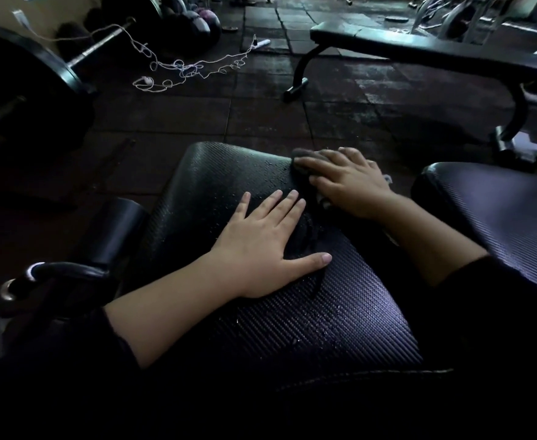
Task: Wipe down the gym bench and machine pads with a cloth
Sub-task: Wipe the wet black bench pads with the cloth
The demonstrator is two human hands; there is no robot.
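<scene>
Okay, nearest to me: black textured pad (308,312), ribbed vinyl, small water droplets scattered across it, more toward its far end. My left hand (270,246) lies flat on the middle of the pad, palm down, fingers (287,206) straight and close together, thumb out to the right. It grips nothing. Dark sleeve on that forearm, pushed up near the elbow.

Just beyond, my right hand (352,182) presses a dark cloth (302,161) onto the far right corner of the same pad. Fingers spread a bit and laid flat over the cloth, pointing left, palm down. Cloth is mostly hidden under the hand; only a bunched dark edge shows past the fingertips. A pale bit sticks out under the wrist side; can't tell what it is.

Right of the pad, apart from it: second padded cushion (498,211), same ribbed texture. Left of the pad: a black roller pad (118,230) and a curved metal handle (57,274) lower down.

Farther out: dark rubber floor tiles (197,115), scuffed. A flat bench (413,47) stands across the upper right on curved legs. Upper left: a loaded barbell with a big black weight plate (23,77), and a tangled white cord (184,68) on the floor. Medicine balls (203,20) at the back wall, dim.
</scene>
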